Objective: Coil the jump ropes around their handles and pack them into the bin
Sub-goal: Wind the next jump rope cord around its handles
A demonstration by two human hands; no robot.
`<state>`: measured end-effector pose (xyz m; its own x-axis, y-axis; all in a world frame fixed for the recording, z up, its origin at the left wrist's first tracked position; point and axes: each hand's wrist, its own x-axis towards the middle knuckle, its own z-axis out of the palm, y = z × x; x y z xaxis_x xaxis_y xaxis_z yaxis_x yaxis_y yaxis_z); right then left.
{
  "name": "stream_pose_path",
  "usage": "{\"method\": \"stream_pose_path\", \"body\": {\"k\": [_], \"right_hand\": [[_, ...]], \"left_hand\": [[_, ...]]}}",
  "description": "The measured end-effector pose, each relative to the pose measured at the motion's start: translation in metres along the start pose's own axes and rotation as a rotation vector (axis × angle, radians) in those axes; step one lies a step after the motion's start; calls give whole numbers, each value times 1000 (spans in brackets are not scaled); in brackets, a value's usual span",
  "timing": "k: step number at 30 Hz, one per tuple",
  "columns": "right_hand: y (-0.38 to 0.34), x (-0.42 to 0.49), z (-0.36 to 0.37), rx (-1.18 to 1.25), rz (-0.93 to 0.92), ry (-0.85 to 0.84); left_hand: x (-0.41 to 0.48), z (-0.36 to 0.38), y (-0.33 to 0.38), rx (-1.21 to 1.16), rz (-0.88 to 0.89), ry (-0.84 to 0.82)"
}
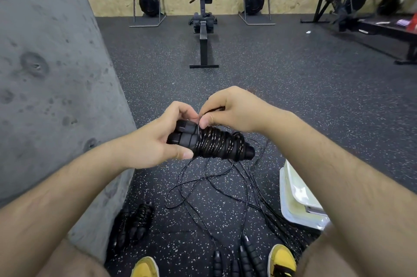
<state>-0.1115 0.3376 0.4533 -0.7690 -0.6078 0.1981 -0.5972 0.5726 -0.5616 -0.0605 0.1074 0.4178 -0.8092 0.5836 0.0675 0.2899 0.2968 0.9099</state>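
Above loose jump ropes on the floor, bin just right, the left hand grips the paired handles while the right hand pinches the wound cord at its free end; if that pinch slips, the springy turns would probably unwind.

You hold a black jump rope bundle: two ribbed black handles side by side, their far half wrapped in tight turns of thin, pale-flecked black cord. It lies roughly level. Your left hand grips the bare end, and your right hand pinches the cord at the top of the coil. Below, loose thin black ropes sprawl tangled on the floor, their black grips nearest you. Two coiled black bundles lie side by side at lower left. The pale translucent plastic bin sits on the floor at right.
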Motion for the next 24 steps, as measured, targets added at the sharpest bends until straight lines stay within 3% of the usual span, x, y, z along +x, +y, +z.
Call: {"method": "stream_pose_path", "body": {"k": [6,9,14,19,24], "right_hand": [[17,-4,1,873,78,-157],[8,9,15,1212,171,66],[-13,25,44,801,292,328],[-27,23,51,337,314,434],[-40,13,51,70,183,742]], "left_hand": [[2,0,22,-573,145,61],[12,4,29,-781,206,201],[34,11,31,-963,83,577],[46,20,26,-834,19,676],[50,24,19,-760,-47,825]]}}
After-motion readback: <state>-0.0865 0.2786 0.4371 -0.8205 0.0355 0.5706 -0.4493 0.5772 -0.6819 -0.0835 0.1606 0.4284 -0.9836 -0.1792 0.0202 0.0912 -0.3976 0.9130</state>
